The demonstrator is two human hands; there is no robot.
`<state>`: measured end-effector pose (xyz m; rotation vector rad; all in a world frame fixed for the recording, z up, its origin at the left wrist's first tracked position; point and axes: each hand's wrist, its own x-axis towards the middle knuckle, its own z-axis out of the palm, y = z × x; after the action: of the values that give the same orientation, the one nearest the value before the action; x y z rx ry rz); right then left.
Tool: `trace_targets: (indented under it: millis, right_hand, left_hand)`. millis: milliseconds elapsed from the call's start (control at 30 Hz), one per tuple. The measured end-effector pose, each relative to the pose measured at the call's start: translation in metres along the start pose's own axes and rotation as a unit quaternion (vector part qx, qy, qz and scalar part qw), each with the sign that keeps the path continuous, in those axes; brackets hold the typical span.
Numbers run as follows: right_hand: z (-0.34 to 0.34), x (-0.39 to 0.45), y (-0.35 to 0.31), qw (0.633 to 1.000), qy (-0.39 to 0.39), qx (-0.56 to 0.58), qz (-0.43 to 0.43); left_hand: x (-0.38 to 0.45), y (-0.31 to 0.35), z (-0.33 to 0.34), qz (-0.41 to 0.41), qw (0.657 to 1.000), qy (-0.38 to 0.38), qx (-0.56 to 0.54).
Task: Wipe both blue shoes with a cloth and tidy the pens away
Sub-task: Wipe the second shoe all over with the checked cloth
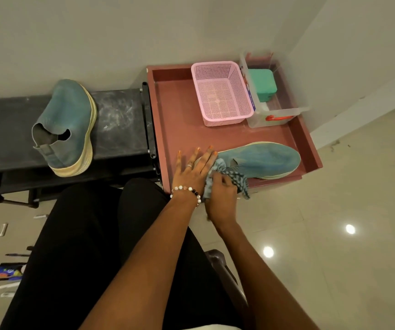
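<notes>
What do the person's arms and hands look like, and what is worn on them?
Both forearms are bare, with no sleeves. The left hand has orange-painted nails, a thin ring, and a bracelet of white, pink and dark beads at the wrist. The right hand shows no jewellery.

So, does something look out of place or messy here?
Yes. Several pens and small items lie scattered on the floor at the lower left, not put away. The second blue shoe stands on its side on the dusty black bench, sole edge facing right.
</notes>
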<state>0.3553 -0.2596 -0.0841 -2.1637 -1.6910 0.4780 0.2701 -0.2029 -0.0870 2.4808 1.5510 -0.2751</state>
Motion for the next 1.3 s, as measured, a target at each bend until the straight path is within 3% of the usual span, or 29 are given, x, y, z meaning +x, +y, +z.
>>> trace_targets:
  millis: [67,167,233,300,367,433,467,533,567,633,667,700,833,933,1000,1067,1167,1233,1300]
  right_hand:
    - [-0.015,0.004,0.009,0.992,-0.039,0.118,0.020]
    - [-0.060,0.007,0.044,0.946,-0.128,0.289,0.076]
    - [-0.091,0.009,0.064,0.920,-0.114,0.345,0.151]
    - [-0.115,0.008,0.078,0.870,-0.020,0.427,0.246]
    - [-0.133,0.004,0.079,0.779,0.126,0.522,0.323]
    - [-0.139,0.005,0.074,0.710,0.272,0.553,0.340]
    - [-0.136,0.006,0.071,0.696,0.312,0.560,0.324]
    - [-0.117,0.010,0.062,0.737,0.309,0.529,0.286]
    - [-0.101,0.011,0.058,0.789,0.272,0.485,0.261]
    - [-0.063,0.012,0.051,0.937,0.135,0.273,0.174]
    - [-0.044,0.011,0.047,0.978,0.071,0.152,0.122]
    - [-0.027,0.010,0.044,0.995,0.032,0.060,0.079]
    - [-0.017,0.007,0.037,0.999,-0.010,0.027,0.041]
    - [-0.038,0.011,0.063,0.993,-0.075,-0.011,-0.090]
    - [-0.059,0.024,0.091,0.981,-0.073,-0.088,-0.156]
    - [-0.074,0.034,0.115,0.983,-0.022,-0.141,-0.115]
    - [-0.065,0.033,0.118,0.988,0.042,-0.142,0.036]
    - [-0.044,0.031,0.090,0.986,0.061,-0.109,0.111]
    - [-0.020,0.029,0.048,0.989,0.065,-0.055,0.120]
  left_hand:
    - [0.001,-0.001,0.001,0.004,1.000,-0.009,0.003]
    - [0.003,-0.001,0.001,0.005,1.000,-0.005,-0.005]
    - [0.005,0.000,0.002,0.009,1.000,-0.011,-0.011]
    - [0.004,0.001,0.001,0.017,1.000,-0.020,-0.008]
    - [0.004,0.004,-0.002,0.025,1.000,-0.014,-0.005]
    - [0.003,0.007,-0.005,0.035,0.999,0.016,0.010]
    - [0.002,0.008,-0.007,0.047,0.998,0.040,0.027]
    - [0.001,0.010,-0.008,0.083,0.990,0.097,0.064]
    - [0.002,0.010,-0.007,0.100,0.985,0.119,0.076]
    - [0.001,0.012,-0.003,0.129,0.977,0.128,0.111]
    - [0.001,0.012,-0.001,0.133,0.976,0.125,0.122]
    - [0.001,0.011,0.001,0.130,0.976,0.128,0.123]
    - [0.001,0.010,0.008,0.073,0.987,0.097,0.102]
    - [0.001,0.011,0.008,0.053,0.995,0.049,0.067]
    - [0.000,0.012,0.006,0.046,0.996,0.047,0.059]
    - [-0.002,0.013,0.004,0.044,0.997,0.034,0.061]
    - [0.000,0.013,0.005,0.044,0.998,0.017,0.049]
    - [0.001,0.014,0.004,0.041,0.998,0.013,0.042]
    - [0.000,0.014,0.003,0.040,0.998,0.003,0.040]
